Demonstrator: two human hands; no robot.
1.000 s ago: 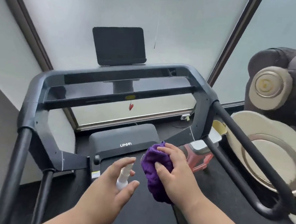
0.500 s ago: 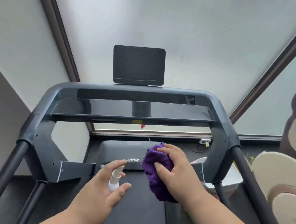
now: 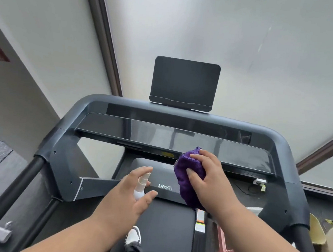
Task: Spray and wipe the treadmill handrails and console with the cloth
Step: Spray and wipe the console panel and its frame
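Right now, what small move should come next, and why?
Probably lift the left hand so the spray bottle points at the console and spray. The bottle's nozzle sits low, below the console and near the motor cover; the right hand holds the cloth bunched just under the console's edge, ready to wipe.

The cloth (image 3: pixel 186 180) in my right hand (image 3: pixel 209 182) is purple, thick and nubbly, like terry. The little spray bottle (image 3: pixel 141 186) in my left hand (image 3: pixel 125 201) looks smooth pale plastic. The console panel (image 3: pixel 172 140) is glossy black and mirrors the light; the frame (image 3: pixel 65 156) around it is matt grey plastic, the handrail (image 3: pixel 8 192) matt black.
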